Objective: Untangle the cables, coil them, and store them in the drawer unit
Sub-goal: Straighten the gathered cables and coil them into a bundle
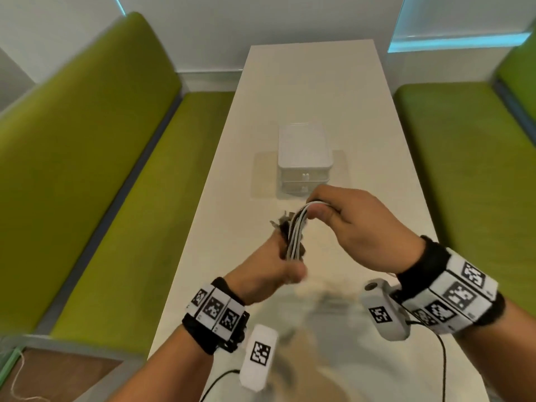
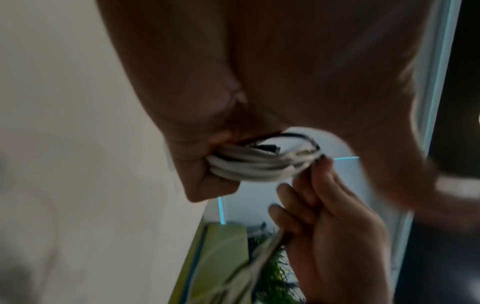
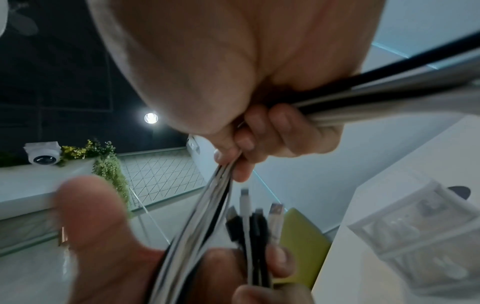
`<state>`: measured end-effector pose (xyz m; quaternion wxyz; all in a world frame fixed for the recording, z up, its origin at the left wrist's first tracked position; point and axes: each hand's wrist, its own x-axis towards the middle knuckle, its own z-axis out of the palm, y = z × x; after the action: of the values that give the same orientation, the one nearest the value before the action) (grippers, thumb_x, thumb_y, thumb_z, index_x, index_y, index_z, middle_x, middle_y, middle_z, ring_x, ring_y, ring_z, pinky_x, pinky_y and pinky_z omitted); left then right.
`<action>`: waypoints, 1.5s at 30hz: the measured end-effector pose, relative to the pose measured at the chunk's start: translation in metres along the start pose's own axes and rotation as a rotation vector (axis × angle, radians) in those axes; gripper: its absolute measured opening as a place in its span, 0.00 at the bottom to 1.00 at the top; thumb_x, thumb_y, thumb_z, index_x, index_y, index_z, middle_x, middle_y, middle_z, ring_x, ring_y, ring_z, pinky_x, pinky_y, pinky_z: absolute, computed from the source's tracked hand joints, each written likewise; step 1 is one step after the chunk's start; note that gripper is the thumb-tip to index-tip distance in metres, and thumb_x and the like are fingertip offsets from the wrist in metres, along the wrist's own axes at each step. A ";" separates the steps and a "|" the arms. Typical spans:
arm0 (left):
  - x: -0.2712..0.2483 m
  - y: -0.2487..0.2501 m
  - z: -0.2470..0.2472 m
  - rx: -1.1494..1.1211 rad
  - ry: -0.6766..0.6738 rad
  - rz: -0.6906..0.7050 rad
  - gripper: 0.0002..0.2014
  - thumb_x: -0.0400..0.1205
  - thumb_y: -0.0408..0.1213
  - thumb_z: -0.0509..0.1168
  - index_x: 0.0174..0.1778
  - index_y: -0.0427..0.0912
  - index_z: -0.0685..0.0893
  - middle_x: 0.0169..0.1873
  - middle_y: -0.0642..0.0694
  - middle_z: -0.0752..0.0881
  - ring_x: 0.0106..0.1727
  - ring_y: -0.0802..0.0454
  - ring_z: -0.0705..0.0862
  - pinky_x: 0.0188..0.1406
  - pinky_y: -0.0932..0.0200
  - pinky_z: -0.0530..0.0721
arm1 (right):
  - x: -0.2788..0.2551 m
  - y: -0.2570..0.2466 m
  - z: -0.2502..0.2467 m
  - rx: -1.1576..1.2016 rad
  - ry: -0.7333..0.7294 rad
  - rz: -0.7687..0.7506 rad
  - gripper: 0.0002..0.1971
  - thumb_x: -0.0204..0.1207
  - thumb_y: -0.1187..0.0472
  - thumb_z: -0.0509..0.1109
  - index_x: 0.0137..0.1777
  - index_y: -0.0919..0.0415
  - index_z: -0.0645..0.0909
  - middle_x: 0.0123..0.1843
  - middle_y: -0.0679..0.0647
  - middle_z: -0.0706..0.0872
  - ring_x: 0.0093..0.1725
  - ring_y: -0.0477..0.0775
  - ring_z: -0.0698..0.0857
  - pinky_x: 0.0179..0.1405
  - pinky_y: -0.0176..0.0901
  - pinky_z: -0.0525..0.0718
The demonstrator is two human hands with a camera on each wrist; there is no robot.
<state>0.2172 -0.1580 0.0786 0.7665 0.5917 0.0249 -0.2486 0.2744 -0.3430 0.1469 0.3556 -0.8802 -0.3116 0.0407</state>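
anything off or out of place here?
Nothing damaged or spilled. Both hands, left hand and right hand, grip one mixed bundle of white and black cables above the table. The drawer unit sits square, drawers closed.

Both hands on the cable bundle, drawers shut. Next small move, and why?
Probably fold the bundle over once more. The right hand pinches its top loop, the left hand grips the lower end, plug ends hang loose, and the drawer unit looks closed, so storing seems premature.
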 end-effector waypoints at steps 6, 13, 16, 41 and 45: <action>-0.005 -0.013 0.006 0.055 0.214 -0.077 0.14 0.83 0.34 0.70 0.38 0.46 0.70 0.30 0.49 0.70 0.29 0.53 0.67 0.27 0.63 0.69 | 0.005 0.001 0.021 0.127 0.125 0.131 0.06 0.81 0.47 0.72 0.52 0.46 0.81 0.36 0.44 0.85 0.38 0.44 0.83 0.41 0.43 0.81; -0.002 -0.022 0.008 -0.431 0.291 -0.039 0.12 0.90 0.35 0.61 0.39 0.42 0.79 0.32 0.44 0.79 0.37 0.48 0.84 0.38 0.53 0.80 | -0.013 0.006 0.026 0.330 0.204 0.174 0.09 0.77 0.66 0.75 0.47 0.50 0.88 0.40 0.42 0.89 0.38 0.50 0.88 0.40 0.42 0.85; 0.001 -0.020 0.008 -0.512 0.292 0.008 0.11 0.85 0.40 0.69 0.37 0.45 0.78 0.27 0.48 0.62 0.25 0.55 0.68 0.26 0.61 0.70 | -0.016 0.009 0.030 0.430 0.286 0.171 0.08 0.76 0.70 0.77 0.47 0.55 0.91 0.43 0.47 0.87 0.35 0.54 0.90 0.37 0.47 0.88; 0.009 -0.014 0.018 -0.648 0.210 0.135 0.18 0.84 0.53 0.58 0.42 0.40 0.78 0.55 0.36 0.90 0.61 0.35 0.89 0.60 0.40 0.84 | -0.037 0.002 0.075 0.794 0.209 0.510 0.03 0.80 0.64 0.76 0.51 0.58 0.91 0.47 0.58 0.92 0.36 0.63 0.93 0.38 0.55 0.93; 0.017 -0.004 0.008 -0.616 0.269 0.273 0.16 0.84 0.52 0.59 0.41 0.41 0.76 0.36 0.42 0.84 0.45 0.39 0.89 0.51 0.46 0.86 | -0.043 0.013 0.079 0.555 0.026 0.499 0.15 0.79 0.49 0.76 0.54 0.52 0.74 0.41 0.55 0.89 0.28 0.52 0.86 0.31 0.49 0.85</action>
<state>0.2288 -0.1719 0.0715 0.9248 0.3582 0.1200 -0.0448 0.2234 -0.3280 0.0730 0.5637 -0.7998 -0.0598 0.1977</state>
